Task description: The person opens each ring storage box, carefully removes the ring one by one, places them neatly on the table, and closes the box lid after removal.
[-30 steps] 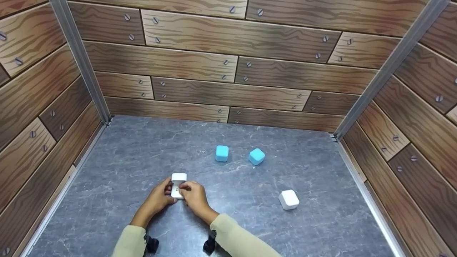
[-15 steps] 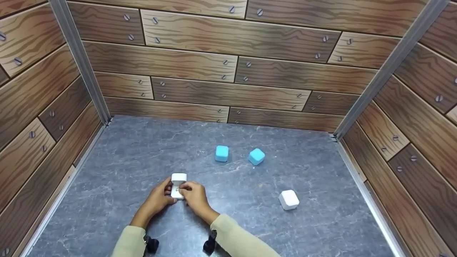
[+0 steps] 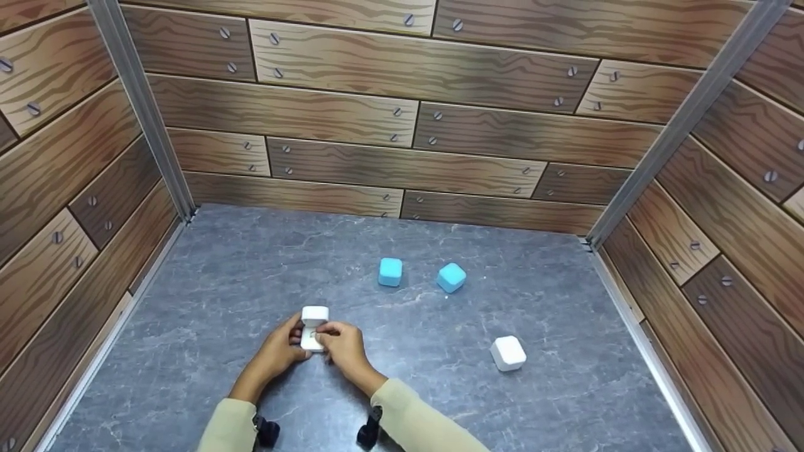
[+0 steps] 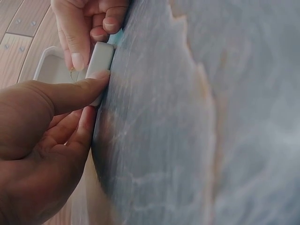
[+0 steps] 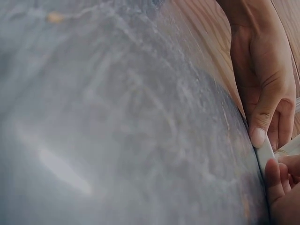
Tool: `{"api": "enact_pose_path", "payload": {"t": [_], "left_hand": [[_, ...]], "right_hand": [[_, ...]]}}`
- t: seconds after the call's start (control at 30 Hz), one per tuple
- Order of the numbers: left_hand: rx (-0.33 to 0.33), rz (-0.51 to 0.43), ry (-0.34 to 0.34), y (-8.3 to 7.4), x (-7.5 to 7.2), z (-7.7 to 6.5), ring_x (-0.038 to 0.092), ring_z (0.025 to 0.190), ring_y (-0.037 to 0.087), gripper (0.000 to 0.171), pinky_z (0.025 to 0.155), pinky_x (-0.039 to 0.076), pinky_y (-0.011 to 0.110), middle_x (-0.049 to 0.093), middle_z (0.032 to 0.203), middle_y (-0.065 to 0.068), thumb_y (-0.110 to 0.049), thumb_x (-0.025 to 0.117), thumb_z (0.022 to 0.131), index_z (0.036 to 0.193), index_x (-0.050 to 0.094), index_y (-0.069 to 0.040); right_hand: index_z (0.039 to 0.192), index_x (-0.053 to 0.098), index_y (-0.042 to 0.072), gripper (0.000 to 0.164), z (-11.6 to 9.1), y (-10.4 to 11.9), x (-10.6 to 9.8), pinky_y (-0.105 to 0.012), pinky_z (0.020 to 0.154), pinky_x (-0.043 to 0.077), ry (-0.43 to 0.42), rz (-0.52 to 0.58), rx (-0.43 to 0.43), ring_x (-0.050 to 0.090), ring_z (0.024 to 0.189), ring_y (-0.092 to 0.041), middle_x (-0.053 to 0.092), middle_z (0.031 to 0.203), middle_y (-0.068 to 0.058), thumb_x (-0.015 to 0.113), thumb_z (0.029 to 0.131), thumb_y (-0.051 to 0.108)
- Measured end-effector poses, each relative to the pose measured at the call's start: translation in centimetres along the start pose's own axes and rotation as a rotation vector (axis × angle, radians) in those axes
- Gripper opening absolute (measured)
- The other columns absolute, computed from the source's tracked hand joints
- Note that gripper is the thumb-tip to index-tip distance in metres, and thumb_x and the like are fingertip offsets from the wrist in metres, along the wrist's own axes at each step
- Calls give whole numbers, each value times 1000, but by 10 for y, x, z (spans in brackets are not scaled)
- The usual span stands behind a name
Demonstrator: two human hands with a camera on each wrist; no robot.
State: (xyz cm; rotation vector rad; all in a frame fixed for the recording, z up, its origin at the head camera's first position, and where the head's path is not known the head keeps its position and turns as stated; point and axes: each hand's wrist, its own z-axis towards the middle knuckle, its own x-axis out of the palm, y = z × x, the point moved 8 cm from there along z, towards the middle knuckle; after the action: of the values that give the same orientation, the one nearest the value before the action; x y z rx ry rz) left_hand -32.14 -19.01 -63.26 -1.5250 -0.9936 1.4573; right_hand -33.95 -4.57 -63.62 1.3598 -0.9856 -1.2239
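A white ring box (image 3: 315,313) stands on the grey marbled surface with its lid raised. My left hand (image 3: 275,347) grips the box from the left, and in the left wrist view the thumb (image 4: 77,96) presses the front of its base. From the right, my right hand (image 3: 345,346) reaches into the box. Its fingertips pinch a thin gold-coloured ring (image 4: 72,75) at the box's insert. Those fingertips partly hide the ring, so how deep it sits cannot be told. The right wrist view shows the box base (image 5: 265,152) between both hands.
Two blue boxes (image 3: 390,272) (image 3: 451,278) of similar size lie farther back, apart from each other. Another white box (image 3: 508,353) sits to the right. Wood-patterned walls (image 3: 402,119) enclose the grey surface (image 3: 264,251) at the back and both sides.
Both hands stay at the ring box in nearly the same pose. Only a slight shift of the whole head view shows.
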Motion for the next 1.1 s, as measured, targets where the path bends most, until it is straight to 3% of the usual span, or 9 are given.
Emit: {"api": "enact_pose_path", "payload": {"t": [0.33, 0.63, 1.1], "left_hand": [[-12, -2, 20, 0, 2, 1, 63, 106, 31, 90, 92, 55, 42, 62, 117, 22, 21, 75, 69, 150, 39, 7], [-24, 0, 24, 2, 1, 0, 62, 110, 32, 90, 96, 54, 44, 61, 124, 22, 21, 75, 69, 150, 38, 8], [19, -9, 27, 0, 1, 0, 63, 109, 33, 89, 94, 55, 40, 61, 124, 24, 23, 74, 68, 149, 37, 12]], "right_hand": [[92, 76, -3, 8, 2, -6, -2, -20, 37, 43, -13, 81, 28, 49, 40, -6, 73, 78, -7, 73, 86, 1], [90, 77, -2, 6, 0, -6, -2, -19, 37, 41, -52, 67, 0, 47, 40, -5, 74, 78, -7, 74, 86, 2], [91, 76, -3, 7, -1, -6, -2, -18, 39, 40, -69, 103, -19, 47, 44, -7, 72, 76, -8, 74, 86, 3]]}}
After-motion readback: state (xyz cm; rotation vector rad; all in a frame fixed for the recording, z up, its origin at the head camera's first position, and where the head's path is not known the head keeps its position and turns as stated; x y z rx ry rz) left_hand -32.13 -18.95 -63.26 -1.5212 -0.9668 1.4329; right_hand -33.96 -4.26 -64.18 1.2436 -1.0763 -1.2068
